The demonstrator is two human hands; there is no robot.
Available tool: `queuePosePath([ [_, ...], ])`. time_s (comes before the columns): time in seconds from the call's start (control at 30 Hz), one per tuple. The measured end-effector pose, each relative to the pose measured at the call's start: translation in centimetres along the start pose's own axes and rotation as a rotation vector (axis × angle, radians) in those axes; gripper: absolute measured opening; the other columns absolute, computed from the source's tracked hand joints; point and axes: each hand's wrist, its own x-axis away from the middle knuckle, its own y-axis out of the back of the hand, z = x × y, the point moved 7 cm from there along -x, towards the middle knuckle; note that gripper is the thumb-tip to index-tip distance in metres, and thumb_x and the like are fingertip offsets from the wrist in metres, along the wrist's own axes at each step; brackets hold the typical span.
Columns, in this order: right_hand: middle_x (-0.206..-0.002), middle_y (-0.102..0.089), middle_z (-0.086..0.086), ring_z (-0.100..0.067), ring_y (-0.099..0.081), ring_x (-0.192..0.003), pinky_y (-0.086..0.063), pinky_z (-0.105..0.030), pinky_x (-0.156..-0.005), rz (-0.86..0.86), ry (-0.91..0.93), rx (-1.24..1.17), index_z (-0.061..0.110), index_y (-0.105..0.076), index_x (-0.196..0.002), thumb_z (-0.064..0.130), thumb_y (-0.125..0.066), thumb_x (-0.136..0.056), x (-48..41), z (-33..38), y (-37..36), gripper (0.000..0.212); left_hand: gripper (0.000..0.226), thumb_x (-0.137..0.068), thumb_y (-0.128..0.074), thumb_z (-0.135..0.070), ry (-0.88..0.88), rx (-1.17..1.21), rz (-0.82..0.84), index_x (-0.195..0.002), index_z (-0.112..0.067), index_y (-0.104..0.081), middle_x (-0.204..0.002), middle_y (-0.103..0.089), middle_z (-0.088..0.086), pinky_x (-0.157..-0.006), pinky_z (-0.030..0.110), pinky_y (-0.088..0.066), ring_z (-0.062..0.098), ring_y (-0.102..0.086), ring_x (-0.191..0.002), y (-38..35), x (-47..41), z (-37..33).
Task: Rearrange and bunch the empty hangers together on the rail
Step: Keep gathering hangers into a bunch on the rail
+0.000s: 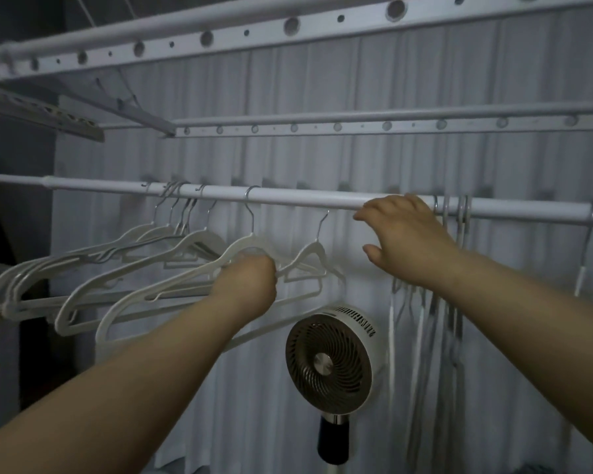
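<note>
Head view: the empty hangers [172, 265] hang along the rail [288, 196] in loose groups, a bunch at the left end, two single ones near the middle, and a tighter cluster [459, 213] at the right turned edge-on. The left hand [250, 282] has its fingers clenched around the shoulder of the hanger nearest the middle [199, 278], whose hook is over the rail. The right hand [401, 234] rests with released, spread fingers on top of the rail, just beside the right cluster, holding nothing.

The step in hand looks like gathering the middle hangers toward one group. The next move probably calls for sliding the held hanger's hook along the rail without lifting it off, and bringing the small hanger [308, 254] beside it along too.

A bare stretch of rail lies between the two hands. A fan [329, 364] stands below, close under the hanging bars, with a curtain [322, 159] behind.
</note>
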Motion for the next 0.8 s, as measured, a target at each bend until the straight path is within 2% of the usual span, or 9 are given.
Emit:
queuePosePath([
  [0.1,-0.144,-0.036,0.001,-0.019,-0.028,-0.134,-0.008,-0.031,-0.114,0.034,-0.004,-0.004,0.02,-0.033,-0.139,0.029,-0.046,-0.092,0.3,0.8,-0.1,0.05,0.026,-0.093,-0.041,-0.009,-0.061,-0.044,0.055,-0.111,-0.005,-0.059,-0.11,-0.065,0.013,-0.078,0.032,-0.049,0.028,-0.064,-0.096,-1.0,0.9,0.2],
  [0.27,-0.151,-0.027,0.002,-0.018,-0.025,-0.138,-0.016,-0.027,-0.112,0.125,-0.026,-0.088,0.02,-0.027,-0.143,0.028,-0.045,-0.093,1.1,2.4,-0.2,0.053,0.026,-0.096,-0.038,-0.022,-0.143,0.039,0.095,-0.1,-0.012,-0.061,-0.101,-0.069,0.006,-0.067,0.025,-0.04,0.017,-0.052,-0.062,-1.8,4.6,3.2],
  [0.33,-0.152,-0.025,0.0,-0.02,-0.025,-0.138,-0.019,-0.028,-0.112,0.168,-0.065,-0.179,0.019,-0.024,-0.144,0.029,-0.046,-0.093,1.4,3.2,-0.2,0.057,0.024,-0.096,-0.038,-0.026,-0.18,0.098,0.106,-0.098,-0.018,-0.061,-0.084,-0.068,-0.003,-0.06,0.023,-0.041,0.005,-0.045,-0.048,-1.4,6.6,5.1],
  [0.43,-0.149,-0.032,-0.004,-0.021,-0.037,-0.132,-0.03,-0.027,-0.105,0.226,-0.135,-0.401,0.018,-0.027,-0.143,0.03,-0.05,-0.092,1.8,5.2,-0.3,0.058,0.018,-0.095,-0.039,-0.029,-0.225,0.155,0.096,-0.09,-0.037,-0.055,-0.06,-0.058,-0.016,-0.05,0.014,-0.038,-0.003,-0.051,-0.038,0.1,9.8,7.8],
  [0.47,-0.144,-0.04,-0.004,-0.021,-0.045,-0.124,-0.035,-0.024,-0.097,0.234,-0.158,-0.483,0.018,-0.031,-0.141,0.03,-0.052,-0.091,1.9,6.0,-0.2,0.056,0.019,-0.095,-0.04,-0.03,-0.238,0.171,0.092,-0.088,-0.043,-0.051,-0.058,-0.06,-0.018,-0.051,0.014,-0.039,-0.006,-0.052,-0.04,0.7,10.8,8.6],
  [0.53,-0.118,-0.057,-0.005,-0.017,-0.057,-0.09,-0.042,-0.016,-0.071,0.219,-0.201,-0.663,0.014,-0.046,-0.131,0.026,-0.053,-0.09,2.1,7.6,0.5,0.042,0.022,-0.094,-0.042,-0.029,-0.245,0.22,0.116,-0.081,-0.045,-0.05,-0.061,-0.058,-0.037,-0.057,0.016,-0.043,-0.006,-0.055,-0.046,1.4,12.7,10.3],
  [0.6,-0.085,-0.063,-0.002,-0.01,-0.052,-0.059,-0.04,-0.014,-0.046,0.208,-0.227,-0.801,0.008,-0.062,-0.102,0.021,-0.054,-0.09,2.4,9.0,1.7,0.02,0.024,-0.093,-0.045,-0.029,-0.242,0.288,0.155,-0.075,-0.042,-0.055,-0.063,-0.057,-0.04,-0.065,0.021,-0.048,-0.002,-0.057,-0.051,1.8,14.2,12.2],
  [0.7,-0.056,-0.058,0.002,-0.003,-0.046,-0.041,-0.035,-0.012,-0.038,0.344,-0.22,-0.929,0.012,-0.061,-0.07,0.016,-0.057,-0.087,3.4,11.2,2.7,0.018,0.026,-0.092,-0.049,-0.023,-0.25,0.407,0.228,-0.074,-0.039,-0.059,-0.06,-0.062,-0.03,-0.068,0.021,-0.05,-0.001,-0.059,-0.055,2.1,16.0,14.8],
  [0.8,-0.045,-0.056,0.005,-0.002,-0.045,-0.034,-0.038,-0.013,-0.037,0.538,-0.194,-1.082,0.012,-0.06,-0.074,0.009,-0.055,-0.087,4.8,13.9,3.4,0.014,0.035,-0.09,-0.052,-0.009,-0.234,0.555,0.314,-0.069,-0.033,-0.066,-0.056,-0.065,-0.024,-0.06,0.004,-0.044,-0.007,-0.059,-0.056,1.9,17.3,16.5],
])
